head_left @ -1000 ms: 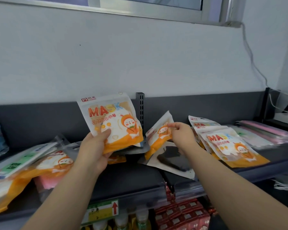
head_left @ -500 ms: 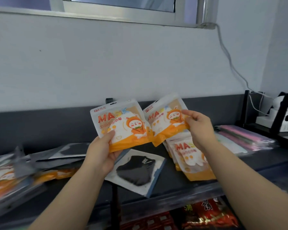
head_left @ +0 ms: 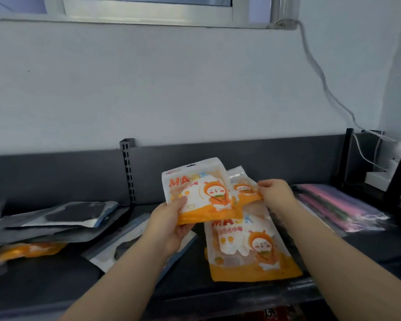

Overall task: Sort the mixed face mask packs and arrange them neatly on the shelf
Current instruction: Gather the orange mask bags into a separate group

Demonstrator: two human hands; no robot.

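Ctr of frame: left hand [head_left: 169,224] grips front orange pack [head_left: 199,193] at its lower-left corner, thumb on the face, fingers curled behind. Right hand [head_left: 276,193] pinches rear orange pack [head_left: 243,188] at its right edge; the packs overlap, both held above shelf [head_left: 56,281]. Lower right of ctr: third orange pack [head_left: 248,246] lies flat on shelf. Left side: black-mask packs [head_left: 72,214], stacked. Right side: pink packs [head_left: 333,205], flat.

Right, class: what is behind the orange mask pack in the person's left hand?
A second orange pack, pinched by the right hand, sits behind the front pack. Only the part nearest that hand shows; the rest is covered.
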